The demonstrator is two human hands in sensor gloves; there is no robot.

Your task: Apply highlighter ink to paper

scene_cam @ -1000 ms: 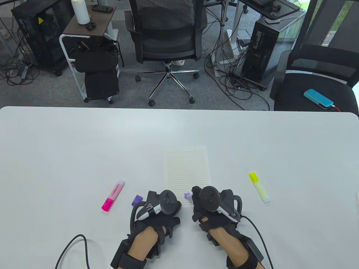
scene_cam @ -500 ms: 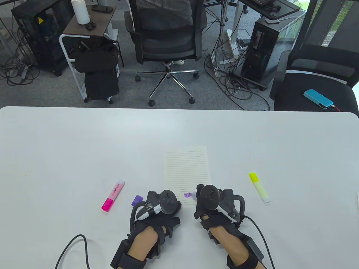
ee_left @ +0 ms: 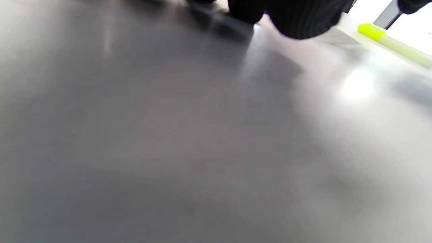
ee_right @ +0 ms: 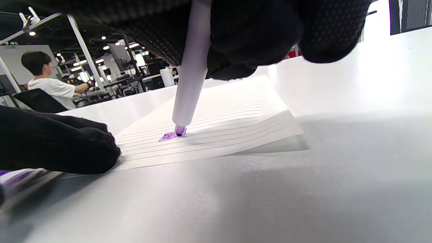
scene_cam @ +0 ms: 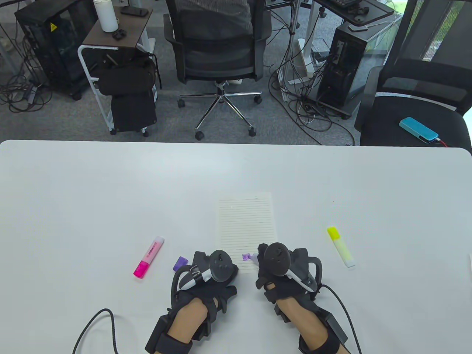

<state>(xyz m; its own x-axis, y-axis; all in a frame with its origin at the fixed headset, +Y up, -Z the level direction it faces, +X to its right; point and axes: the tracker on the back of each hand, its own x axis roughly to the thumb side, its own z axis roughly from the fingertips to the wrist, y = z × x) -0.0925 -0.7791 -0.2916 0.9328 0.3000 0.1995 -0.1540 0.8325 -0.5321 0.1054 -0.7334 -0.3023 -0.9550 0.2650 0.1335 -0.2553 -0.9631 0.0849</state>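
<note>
1. Contact between tip and sheet is the relation that matters: my right hand [scene_cam: 274, 263] grips the purple highlighter [ee_right: 190, 74], and its tip touches the paper [scene_cam: 246, 221] near the paper's near edge, at the right end of a small purple mark [ee_right: 168, 136].
2. The highlighter stands almost upright in my fingers, leaning only a little, so its long axis goes from my hand down to the sheet.
3. From my right hand, the unmarked part of the paper lies ahead, away from me, and its ruled lines run left to right. I judge that the next stroke should follow one of these lines sideways.
4. My left hand [scene_cam: 212, 271] rests on the near left corner of the paper, just beside the mark. I cannot tell whether its fingers are straight or curled; it seems to hold nothing and only keeps the sheet down.
5. My right hand is clearly the nearer one to the mark. The purple cap [scene_cam: 180, 263] lies on the table [scene_cam: 73, 191], just left of my left hand.
</note>
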